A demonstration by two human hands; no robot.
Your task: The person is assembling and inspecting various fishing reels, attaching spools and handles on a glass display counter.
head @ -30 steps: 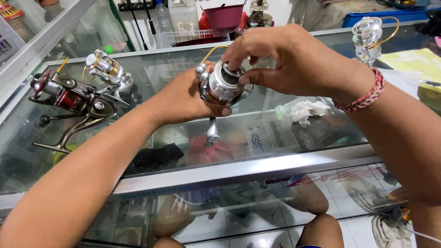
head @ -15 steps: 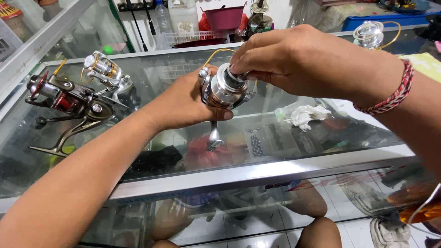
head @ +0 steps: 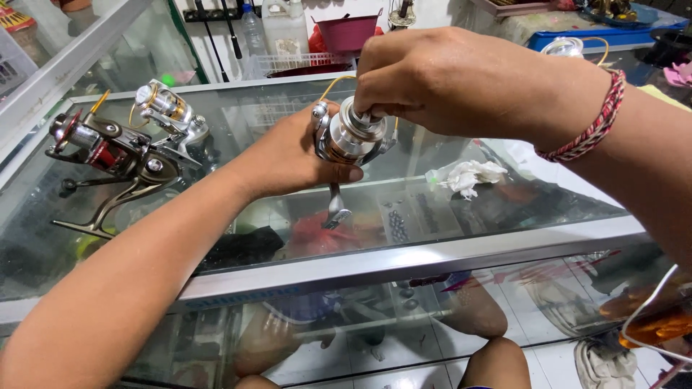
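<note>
Left hand cradles silver reel; right hand pinches its top.

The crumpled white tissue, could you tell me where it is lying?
In the head view, the crumpled white tissue lies on the glass counter, right of centre, below the right hand.

On the glass table, two fishing reels lie at the left: a dark one with red trim and a silver one with gold trim just beside it. A crumpled white tissue sits right of centre. Behind the table stand a clear bottle, a white jug and a dark red bucket. A blue tray lies far right.
</note>
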